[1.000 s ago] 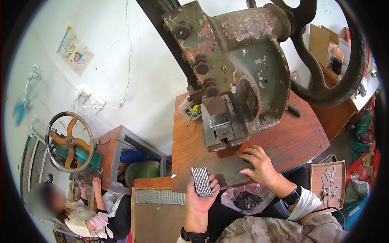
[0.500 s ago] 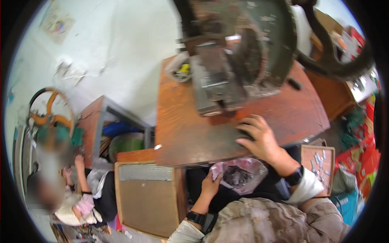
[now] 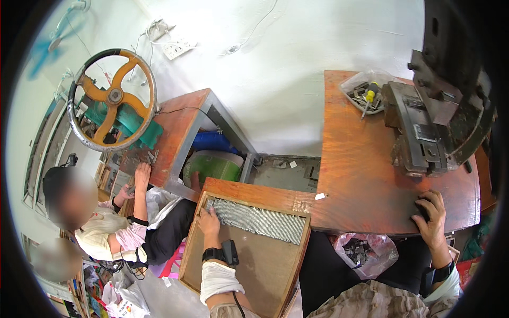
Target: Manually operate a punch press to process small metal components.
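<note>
My left hand [image 3: 209, 225] is at the upper left corner of a shallow wooden tray [image 3: 254, 281], thumb and fingers drawn together beside the left end of a band of small grey metal pieces [image 3: 257, 220]. Whatever is in that pinch is too small to tell. My right hand [image 3: 435, 217] rests at the front of the reddish wooden table [image 3: 366, 185], fingers curled round a small dark object [image 3: 422, 212], mostly hidden. On my lap, between the two hands, an open pinkish plastic bag [image 3: 383, 262] holds dark metal bits.
A dark metal press [image 3: 424, 138] stands on the table, beside a plastic tub [image 3: 350, 85] holding metal parts and a yellow-handled screwdriver [image 3: 370, 95]. To the left, a co-worker [image 3: 119, 233] sits at another bench [image 3: 180, 127] with a large handwheel [image 3: 114, 98].
The view has swung left. My left hand has gone from the bag's rim to the tray's corner. The right hand still lies on the table with the dark object.
</note>
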### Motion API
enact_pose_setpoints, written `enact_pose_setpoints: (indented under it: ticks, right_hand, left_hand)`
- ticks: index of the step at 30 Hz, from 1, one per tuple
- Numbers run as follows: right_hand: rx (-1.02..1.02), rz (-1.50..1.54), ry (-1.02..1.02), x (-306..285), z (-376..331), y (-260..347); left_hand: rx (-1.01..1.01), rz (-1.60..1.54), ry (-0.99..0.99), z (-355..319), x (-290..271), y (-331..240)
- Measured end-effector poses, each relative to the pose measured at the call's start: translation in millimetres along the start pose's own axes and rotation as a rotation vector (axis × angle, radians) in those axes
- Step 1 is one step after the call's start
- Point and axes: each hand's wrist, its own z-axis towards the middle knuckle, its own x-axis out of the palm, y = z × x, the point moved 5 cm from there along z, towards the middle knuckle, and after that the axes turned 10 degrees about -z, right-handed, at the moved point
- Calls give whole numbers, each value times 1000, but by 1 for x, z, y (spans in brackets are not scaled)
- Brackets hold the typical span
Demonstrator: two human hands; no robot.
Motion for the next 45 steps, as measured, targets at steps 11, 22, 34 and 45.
enact_pose_setpoints:
  ticks: [11, 22, 34, 45]
  right_hand:
    - [30, -68, 22, 3, -1, 0]
    - [29, -93, 57, 6, -4, -4]
    - [7, -92, 30, 6, 1, 5]
    - [-42, -116, -9, -3, 9, 10]
  left_hand:
    - [65, -325, 82, 19, -25, -14]
    - [78, -462, 328, 52, -15, 8]
    - [340, -65, 121, 43, -21, 12]
    - [218, -818, 301, -59, -76, -125]
